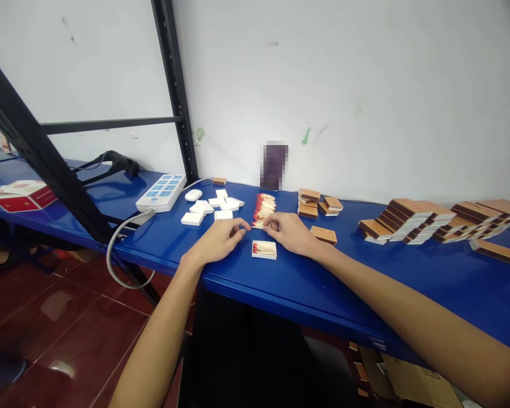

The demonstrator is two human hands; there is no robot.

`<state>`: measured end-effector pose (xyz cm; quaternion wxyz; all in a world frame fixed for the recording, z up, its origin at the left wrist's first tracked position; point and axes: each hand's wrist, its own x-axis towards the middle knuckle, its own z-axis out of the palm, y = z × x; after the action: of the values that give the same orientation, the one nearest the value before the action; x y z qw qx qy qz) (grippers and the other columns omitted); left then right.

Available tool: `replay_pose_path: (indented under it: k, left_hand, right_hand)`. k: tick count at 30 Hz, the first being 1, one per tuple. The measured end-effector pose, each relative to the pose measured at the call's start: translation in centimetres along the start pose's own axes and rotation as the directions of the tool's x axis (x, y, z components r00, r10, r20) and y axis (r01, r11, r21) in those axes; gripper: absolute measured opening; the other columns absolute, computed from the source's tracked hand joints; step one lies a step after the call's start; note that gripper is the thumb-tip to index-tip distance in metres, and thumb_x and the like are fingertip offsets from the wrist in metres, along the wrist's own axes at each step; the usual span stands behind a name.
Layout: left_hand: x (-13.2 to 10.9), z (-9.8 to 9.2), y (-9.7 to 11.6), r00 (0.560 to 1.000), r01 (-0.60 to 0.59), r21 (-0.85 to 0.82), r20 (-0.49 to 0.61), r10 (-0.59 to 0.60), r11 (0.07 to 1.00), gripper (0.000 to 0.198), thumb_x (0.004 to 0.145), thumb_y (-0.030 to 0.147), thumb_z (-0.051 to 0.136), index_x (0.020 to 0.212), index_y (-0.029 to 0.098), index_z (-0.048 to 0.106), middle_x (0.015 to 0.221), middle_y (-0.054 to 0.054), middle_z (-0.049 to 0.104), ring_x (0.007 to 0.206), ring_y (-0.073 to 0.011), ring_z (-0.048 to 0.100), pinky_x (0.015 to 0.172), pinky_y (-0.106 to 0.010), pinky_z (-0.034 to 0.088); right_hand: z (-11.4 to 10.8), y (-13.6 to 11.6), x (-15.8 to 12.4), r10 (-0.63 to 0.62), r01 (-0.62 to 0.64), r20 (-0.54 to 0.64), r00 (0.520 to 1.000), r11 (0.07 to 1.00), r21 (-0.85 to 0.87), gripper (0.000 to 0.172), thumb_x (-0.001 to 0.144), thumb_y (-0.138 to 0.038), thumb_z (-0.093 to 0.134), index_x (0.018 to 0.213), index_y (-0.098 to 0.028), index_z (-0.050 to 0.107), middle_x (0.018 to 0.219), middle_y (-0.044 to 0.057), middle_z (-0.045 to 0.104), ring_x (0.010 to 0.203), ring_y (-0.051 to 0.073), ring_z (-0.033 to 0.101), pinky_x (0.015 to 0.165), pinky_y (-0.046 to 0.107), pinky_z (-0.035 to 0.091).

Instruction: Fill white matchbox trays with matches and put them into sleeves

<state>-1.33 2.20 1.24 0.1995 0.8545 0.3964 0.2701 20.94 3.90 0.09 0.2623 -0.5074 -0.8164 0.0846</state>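
A heap of red-tipped matches point(264, 209) lies on the blue table, heads toward the left. At the heap's near end, my right hand point(289, 233) has its thumb and fingertips pinched on some matches, partly hidden by the fingers. My left hand point(221, 240) rests on the table left of the heap. Its fingers curve toward the matches, thumb and index finger apart, holding nothing visible. Between both hands, nearer the front edge, sits a small white matchbox tray point(264, 256) with some matches in it, heads to the left.
Several white trays point(192, 218) lie behind my left hand, near a white mouse point(193, 195) and a power strip point(161, 192). Brown matchboxes point(307, 210) stand behind my right hand, with larger matchbox stacks point(410, 214) farther right. A black shelf post point(176, 85) rises at left.
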Motion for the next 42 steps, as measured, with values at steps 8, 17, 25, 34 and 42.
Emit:
replay_pose_path:
  k: [8,17,25,34,42]
  left_hand:
    - [0.1,0.2,0.2,0.995,0.038,0.064,-0.093,-0.032,0.997,0.019,0.088,0.028,0.053,0.094,0.020,0.068,0.053,0.005,0.055,0.051,-0.0110,0.052,0.057,-0.024,0.037]
    - [0.4,0.4,-0.2,0.995,-0.049,0.206,-0.078,0.067,0.977,0.021,0.088,0.026,0.053,0.102,0.021,0.068,0.074,0.000,0.058,0.068,-0.0141,0.053,0.064,-0.026,0.039]
    - [0.2,0.3,-0.2,0.999,-0.041,0.171,-0.021,0.045,0.984,0.024,0.090,0.027,0.052,0.109,0.021,0.066,0.076,0.000,0.059,0.069,-0.0144,0.052,0.067,-0.028,0.040]
    - [0.2,0.5,-0.6,0.989,-0.145,0.158,0.043,0.140,0.977,0.032,0.094,0.020,0.041,0.114,0.025,0.067,0.089,-0.003,0.059,0.078,-0.0152,0.054,0.072,-0.027,0.042]
    - [0.3,0.5,-0.4,0.994,-0.098,0.221,0.074,0.084,0.970,0.046,0.090,0.008,0.036,0.119,0.025,0.067,0.086,-0.004,0.054,0.080,-0.0166,0.053,0.077,-0.030,0.043]
  right_hand:
    - [0.1,-0.1,-1.0,-0.090,0.092,-0.052,0.995,0.995,0.025,0.013,0.084,-0.020,0.057,0.081,-0.017,0.069,0.064,-0.001,0.054,0.060,0.012,0.047,0.059,0.025,0.033]
    - [0.2,0.0,-1.1,-0.103,0.112,-0.119,0.988,0.991,0.076,0.015,0.084,-0.021,0.057,0.079,-0.017,0.070,0.064,-0.001,0.056,0.058,0.011,0.047,0.058,0.024,0.035]
    - [0.3,0.1,-1.1,-0.081,0.095,-0.115,0.990,0.989,0.115,0.012,0.081,-0.024,0.059,0.079,-0.017,0.070,0.066,-0.001,0.058,0.058,0.011,0.047,0.058,0.025,0.036]
    - [0.1,0.0,-1.0,-0.042,0.051,-0.068,0.997,0.989,0.137,0.015,0.083,-0.025,0.058,0.081,-0.017,0.070,0.062,-0.002,0.056,0.057,0.010,0.046,0.057,0.024,0.035]
    - [0.2,0.1,-0.8,-0.021,0.030,-0.079,0.997,0.993,0.113,0.016,0.083,-0.023,0.055,0.078,-0.016,0.069,0.062,-0.001,0.055,0.056,0.011,0.046,0.056,0.024,0.035]
